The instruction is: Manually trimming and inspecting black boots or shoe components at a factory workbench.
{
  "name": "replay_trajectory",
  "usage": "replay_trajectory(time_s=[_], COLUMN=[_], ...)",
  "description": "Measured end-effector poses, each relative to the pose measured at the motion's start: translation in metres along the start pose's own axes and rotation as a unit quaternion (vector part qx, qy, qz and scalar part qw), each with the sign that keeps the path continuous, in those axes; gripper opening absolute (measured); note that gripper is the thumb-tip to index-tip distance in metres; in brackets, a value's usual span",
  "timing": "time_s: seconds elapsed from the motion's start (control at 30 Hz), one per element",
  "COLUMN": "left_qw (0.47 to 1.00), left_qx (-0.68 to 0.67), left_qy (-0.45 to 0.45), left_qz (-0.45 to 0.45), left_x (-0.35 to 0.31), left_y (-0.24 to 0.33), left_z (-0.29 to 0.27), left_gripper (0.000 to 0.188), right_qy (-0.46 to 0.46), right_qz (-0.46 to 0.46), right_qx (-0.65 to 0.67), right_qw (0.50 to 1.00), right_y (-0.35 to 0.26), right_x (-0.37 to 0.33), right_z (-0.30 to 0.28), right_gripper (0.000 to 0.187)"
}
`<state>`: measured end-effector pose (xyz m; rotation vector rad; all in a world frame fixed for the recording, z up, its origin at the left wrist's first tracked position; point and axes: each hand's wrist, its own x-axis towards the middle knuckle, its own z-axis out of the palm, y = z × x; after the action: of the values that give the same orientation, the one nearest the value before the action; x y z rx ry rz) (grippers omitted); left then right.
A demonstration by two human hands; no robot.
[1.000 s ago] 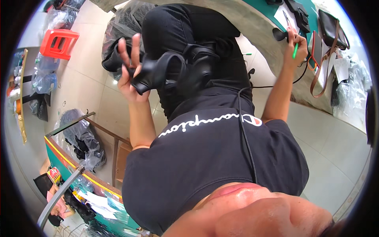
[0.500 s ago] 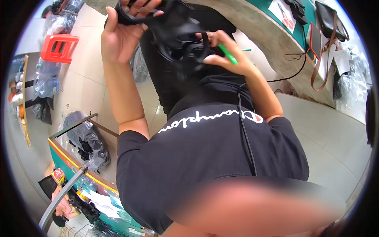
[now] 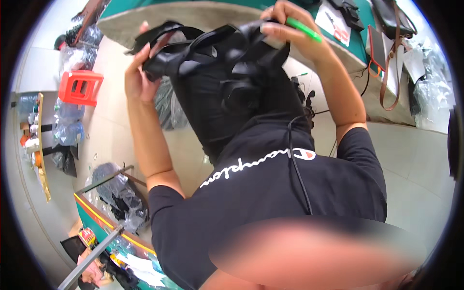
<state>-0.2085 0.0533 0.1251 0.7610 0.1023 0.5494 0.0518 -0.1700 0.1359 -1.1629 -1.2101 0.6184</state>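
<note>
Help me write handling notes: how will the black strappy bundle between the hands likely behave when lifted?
The black strappy bundle is probably floppy, as it curves into loose loops between the left hand and right hand. Its glossy highlights suggest it may be slightly slippery.

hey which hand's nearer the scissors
Right. The right hand is close by, left of the scissors in the picture; the left hand is farther off, at the left end of the black item.

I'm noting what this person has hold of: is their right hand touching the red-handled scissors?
Apart. The head view shows a strip of white paper between the right hand and the scissors lying on it.
</note>
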Motion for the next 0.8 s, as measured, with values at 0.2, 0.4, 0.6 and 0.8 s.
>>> replay_trajectory(time_s=[0.2,0.4,0.6,0.8], left_qw=[0.993,0.961,0.689,0.526], left_qx=[-0.027,0.154,0.715,0.841], left_qy=[0.067,0.216,0.030,-0.018], left_qz=[0.091,-0.079,0.120,0.123], left_x=[0.152,0.242,0.020,-0.094], left_y=[0.058,0.003,-0.090,-0.151], left_z=[0.140,-0.008,-0.014,0.020], left_gripper=[0.034,0.033,0.030,0.039], right_qy=[0.167,0.252,-0.159,-0.093], right_qz=[-0.021,0.013,0.053,0.152], right_qx=[-0.029,-0.484,-0.224,-0.348], right_qw=[0.985,0.838,0.960,0.921], right_y=[-0.053,0.001,0.037,0.126], right_x=[0.126,0.127,-0.020,-0.117], right_z=[-0.089,-0.136,-0.059,-0.006], right_gripper=[0.020,0.037,0.030,0.035])
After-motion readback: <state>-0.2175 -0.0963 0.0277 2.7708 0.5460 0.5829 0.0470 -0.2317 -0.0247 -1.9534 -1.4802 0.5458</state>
